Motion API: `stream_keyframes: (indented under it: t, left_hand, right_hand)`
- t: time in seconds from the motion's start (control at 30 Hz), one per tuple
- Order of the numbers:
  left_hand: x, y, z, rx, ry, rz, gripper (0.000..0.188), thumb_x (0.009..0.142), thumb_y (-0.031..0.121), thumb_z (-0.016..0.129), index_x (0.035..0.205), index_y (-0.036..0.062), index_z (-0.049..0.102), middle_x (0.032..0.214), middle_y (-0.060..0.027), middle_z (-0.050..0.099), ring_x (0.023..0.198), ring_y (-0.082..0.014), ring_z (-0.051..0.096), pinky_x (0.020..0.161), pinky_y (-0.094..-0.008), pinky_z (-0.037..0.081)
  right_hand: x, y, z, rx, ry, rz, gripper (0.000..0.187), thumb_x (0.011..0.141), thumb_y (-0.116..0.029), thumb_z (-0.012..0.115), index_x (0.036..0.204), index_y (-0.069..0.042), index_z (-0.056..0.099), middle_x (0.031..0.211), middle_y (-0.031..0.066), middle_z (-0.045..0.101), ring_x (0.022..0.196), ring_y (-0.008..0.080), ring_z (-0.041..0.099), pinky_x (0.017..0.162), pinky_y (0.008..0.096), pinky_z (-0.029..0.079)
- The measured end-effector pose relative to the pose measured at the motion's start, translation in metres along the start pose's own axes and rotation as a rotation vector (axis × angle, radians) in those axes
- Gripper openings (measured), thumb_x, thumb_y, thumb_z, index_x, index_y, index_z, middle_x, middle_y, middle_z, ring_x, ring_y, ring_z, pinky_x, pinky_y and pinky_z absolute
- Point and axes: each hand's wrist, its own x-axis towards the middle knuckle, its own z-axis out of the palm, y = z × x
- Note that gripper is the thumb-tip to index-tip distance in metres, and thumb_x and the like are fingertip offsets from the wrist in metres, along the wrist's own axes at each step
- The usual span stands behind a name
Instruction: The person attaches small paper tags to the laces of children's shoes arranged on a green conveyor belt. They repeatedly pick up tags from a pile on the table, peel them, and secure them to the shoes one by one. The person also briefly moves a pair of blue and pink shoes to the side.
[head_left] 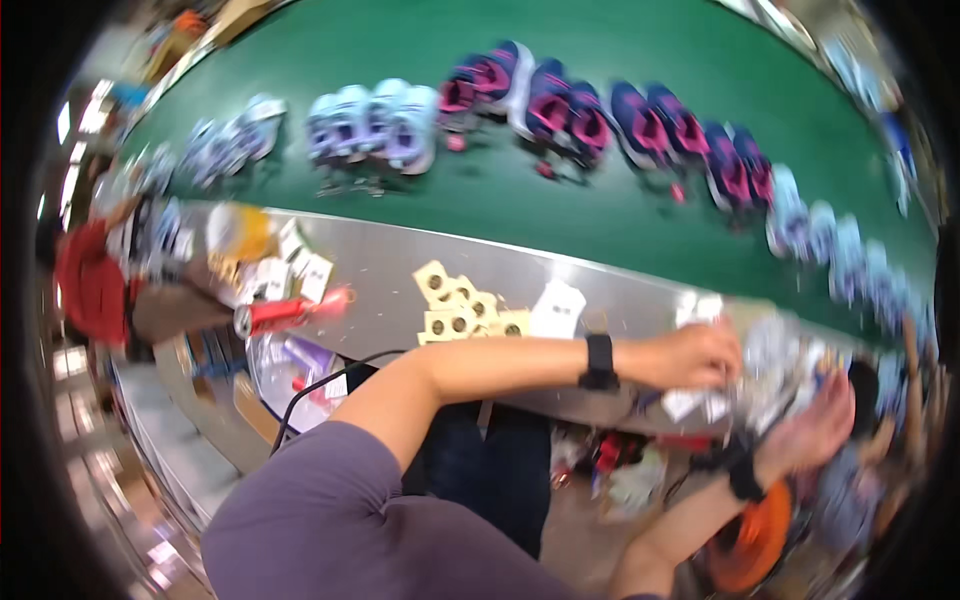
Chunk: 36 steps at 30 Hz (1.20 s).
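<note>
My left hand (695,355) reaches far to the right over the metal ledge, its fingers curled together. Whatever they hold, if anything, is blurred. White tags (700,405) lie just below it, and crinkled clear plastic (770,355) is between my two hands. My right hand (815,425) is raised at the ledge's right end, palm turned inward and fingers stretched out, smeared by motion; I see nothing in it. Cream square cards (460,308) with dark round marks are scattered left of a white tag stack (558,308).
Navy-and-pink shoes (550,100) and light blue shoes (372,122) stand in rows on the green belt (600,215). A red can-like cylinder (275,316) and a yellow-and-white roll (238,232) are at left. One person in red (90,280) is at far left; others are at right.
</note>
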Motion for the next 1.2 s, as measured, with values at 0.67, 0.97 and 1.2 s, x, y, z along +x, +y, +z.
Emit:
stream_keyframes:
  t: [0.67,0.97,1.2]
  left_hand:
    - [-0.083,0.108,-0.156,-0.638,0.435,-0.344,0.011,0.079,0.0,0.068,0.09,-0.0007,0.065,0.094,-0.0066,0.064,0.084,-0.0112,0.061,0.074,-0.0245,0.05]
    - [-0.13,0.129,-0.195,-0.701,0.79,-0.398,0.017,0.081,-0.001,0.064,0.098,-0.003,0.063,0.1,-0.0094,0.064,0.088,-0.0124,0.061,0.079,-0.0261,0.05]
    - [-0.155,0.149,-0.225,-0.277,1.25,-0.278,0.017,0.082,0.0,0.064,0.099,-0.0039,0.063,0.098,-0.0077,0.064,0.089,-0.0115,0.06,0.083,-0.0267,0.047]
  right_hand:
    - [-0.059,-0.07,0.151,-0.37,-1.212,-0.096,0.006,0.073,0.002,0.066,0.079,0.002,0.065,0.072,0.0072,0.06,0.068,0.0157,0.054,0.064,0.0246,0.041]
    - [-0.13,-0.086,0.27,0.742,-0.734,0.657,0.014,0.091,-0.015,0.058,0.094,-0.001,0.054,0.087,0.0076,0.063,0.081,0.0192,0.062,0.078,0.0384,0.053]
    - [-0.166,-0.119,0.333,0.022,-1.161,-0.138,0.026,0.088,0.001,0.052,0.111,-0.003,0.063,0.074,0.0021,0.052,0.062,0.0119,0.048,0.055,0.0237,0.04]
